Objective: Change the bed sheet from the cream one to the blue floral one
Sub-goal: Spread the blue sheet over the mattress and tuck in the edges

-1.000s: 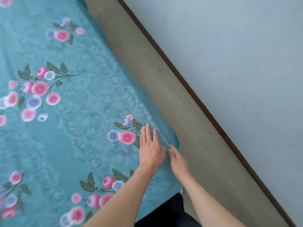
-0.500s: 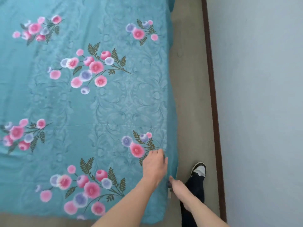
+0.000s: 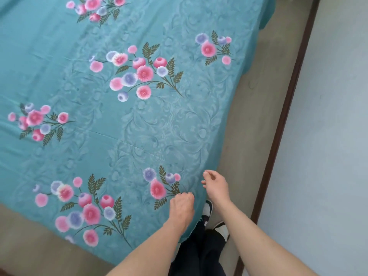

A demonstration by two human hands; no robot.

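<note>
The blue floral sheet (image 3: 159,124) lies spread flat over the bed and fills most of the view; its right edge hangs down toward the floor. My left hand (image 3: 182,206) rests on the sheet close to the near right corner, fingers curled under into a loose fist, with no fold of cloth visibly pinched. My right hand (image 3: 216,186) hovers just past the sheet's right edge, fingers loosely bent and apart, holding nothing. No cream sheet is in view.
A narrow strip of tan floor (image 3: 256,120) runs between the bed and a pale wall (image 3: 328,136) with a dark brown skirting board (image 3: 286,108). My legs in black trousers and black-and-white shoes (image 3: 221,230) stand in that strip. More floor shows at the lower left (image 3: 29,246).
My right hand has come up from the sheet's hanging edge and let go of it. My left hand has curled its fingers. The view has swung left, showing more of the sheet.
</note>
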